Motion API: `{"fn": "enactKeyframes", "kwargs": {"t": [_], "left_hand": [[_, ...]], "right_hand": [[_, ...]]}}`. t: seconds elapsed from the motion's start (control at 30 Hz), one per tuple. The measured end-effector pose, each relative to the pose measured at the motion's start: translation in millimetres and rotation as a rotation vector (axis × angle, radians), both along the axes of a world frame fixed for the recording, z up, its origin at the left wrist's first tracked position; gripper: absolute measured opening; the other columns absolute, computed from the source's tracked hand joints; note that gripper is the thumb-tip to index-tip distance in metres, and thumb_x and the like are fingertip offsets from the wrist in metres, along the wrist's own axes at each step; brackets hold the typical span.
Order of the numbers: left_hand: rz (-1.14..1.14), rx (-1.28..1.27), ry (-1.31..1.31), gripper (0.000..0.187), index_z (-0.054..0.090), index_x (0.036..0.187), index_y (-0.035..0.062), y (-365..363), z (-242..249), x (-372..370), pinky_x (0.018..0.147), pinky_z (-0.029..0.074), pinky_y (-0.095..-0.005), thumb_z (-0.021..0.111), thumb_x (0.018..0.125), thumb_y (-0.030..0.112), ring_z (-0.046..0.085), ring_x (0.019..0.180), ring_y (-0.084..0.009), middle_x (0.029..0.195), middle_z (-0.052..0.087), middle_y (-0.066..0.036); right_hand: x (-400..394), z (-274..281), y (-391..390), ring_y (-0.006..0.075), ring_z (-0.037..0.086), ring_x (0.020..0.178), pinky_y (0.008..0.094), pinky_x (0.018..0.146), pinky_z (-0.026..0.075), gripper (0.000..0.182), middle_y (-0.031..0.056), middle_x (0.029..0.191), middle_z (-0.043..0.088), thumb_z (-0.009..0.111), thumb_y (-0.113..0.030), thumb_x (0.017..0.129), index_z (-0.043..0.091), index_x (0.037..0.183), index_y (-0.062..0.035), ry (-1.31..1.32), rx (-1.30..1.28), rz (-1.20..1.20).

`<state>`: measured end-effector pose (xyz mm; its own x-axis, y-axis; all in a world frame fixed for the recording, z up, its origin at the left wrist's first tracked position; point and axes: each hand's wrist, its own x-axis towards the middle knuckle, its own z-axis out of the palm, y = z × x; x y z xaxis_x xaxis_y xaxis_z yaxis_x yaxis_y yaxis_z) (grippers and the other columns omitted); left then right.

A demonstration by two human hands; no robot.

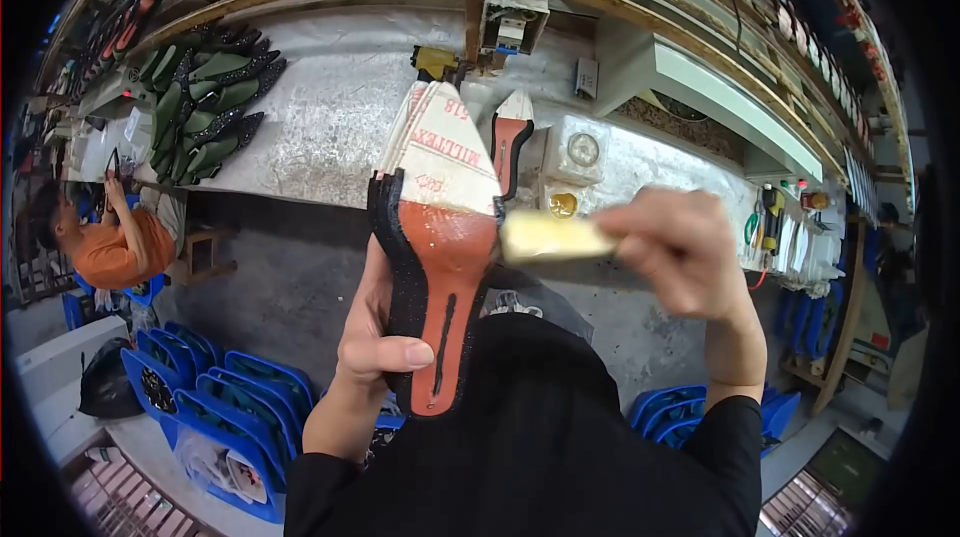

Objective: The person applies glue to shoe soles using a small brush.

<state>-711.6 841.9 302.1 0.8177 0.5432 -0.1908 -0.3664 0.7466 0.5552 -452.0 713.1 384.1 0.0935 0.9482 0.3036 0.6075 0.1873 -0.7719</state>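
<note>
A stack of shoe insoles (452,247) stands tilted before me, with white printed toe parts, orange-brown shanks and black edges. My left hand (375,332) is closed round its narrow heel end, the thumb lying across the top insole. My right hand (690,252) pinches a pale yellow, brush-like applicator (555,236), blurred at its edges. Its broad end is right at the right-hand edge of the stack, just below the white part. Wet-looking shine and small specks show on the orange-brown surface. Behind the stack, another insole (511,132) lies on the workbench (320,97).
A small pot of yellow liquid (563,205) and a clear box (575,149) sit on the bench. Dark green shoe uppers (205,102) are heaped to the left. Blue crates (245,402) stand on the floor. A person in an orange shirt (125,242) works at far left.
</note>
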Motion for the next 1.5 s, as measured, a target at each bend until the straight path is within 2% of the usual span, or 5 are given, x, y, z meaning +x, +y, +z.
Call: {"fn": "enactKeyframes", "kwargs": {"t": [0.37, 0.53, 1.07, 1.2, 1.5], "left_hand": [[-0.125, 0.270, 0.024, 0.115, 0.028, 0.164, 0.0151, -5, -3, -6, 0.117, 0.038, -0.0401, 0.070, 0.058, -0.007, 0.053, 0.137, -0.0276, 0.153, 0.054, -0.010], [-0.110, 0.239, -0.022, 0.115, 0.029, 0.163, 0.0143, -1, -8, -4, 0.115, 0.040, -0.0395, 0.070, 0.057, -0.006, 0.055, 0.135, -0.0274, 0.152, 0.055, -0.011], [-0.152, 0.037, -0.072, 0.113, 0.029, 0.164, 0.0178, 1, 0, 10, 0.109, 0.046, -0.0379, 0.066, 0.058, -0.002, 0.060, 0.129, -0.0298, 0.150, 0.056, -0.012], [-0.042, 0.106, 0.047, 0.117, 0.026, 0.164, 0.0132, -4, 10, 14, 0.091, 0.059, -0.0439, 0.067, 0.055, 0.006, 0.066, 0.117, -0.0347, 0.146, 0.057, -0.020], [-0.009, -0.124, -0.143, 0.101, 0.024, 0.166, 0.0176, -2, -4, 16, 0.104, 0.050, -0.0415, 0.056, 0.071, 0.005, 0.061, 0.127, -0.0305, 0.153, 0.053, -0.015]], "right_hand": [[1, -15, 38, 0.0163, 0.048, 0.054, 0.0301, 0.053, 0.038, 0.025, 0.0077, 0.072, 0.065, 0.069, 0.004, 0.087, 0.076, 0.111, -0.0002, -0.157, 0.042, -0.265], [-9, -10, 31, 0.0166, 0.047, 0.054, 0.0302, 0.053, 0.038, 0.025, 0.0080, 0.072, 0.066, 0.070, 0.004, 0.085, 0.076, 0.110, -0.0007, -0.061, -0.031, 0.062], [-7, -9, 21, 0.0176, 0.048, 0.054, 0.0303, 0.052, 0.037, 0.027, 0.0061, 0.071, 0.064, 0.073, 0.002, 0.084, 0.077, 0.110, -0.0021, -0.211, 0.020, -0.096], [-9, 3, 17, 0.0178, 0.048, 0.055, 0.0303, 0.052, 0.037, 0.027, 0.0054, 0.072, 0.064, 0.073, 0.001, 0.084, 0.078, 0.110, -0.0026, -0.240, -0.062, 0.005], [-15, 15, 13, 0.0175, 0.048, 0.052, 0.0299, 0.050, 0.037, 0.026, 0.0041, 0.072, 0.064, 0.074, -0.001, 0.085, 0.079, 0.110, -0.0048, -0.380, -0.151, 0.113]]}}
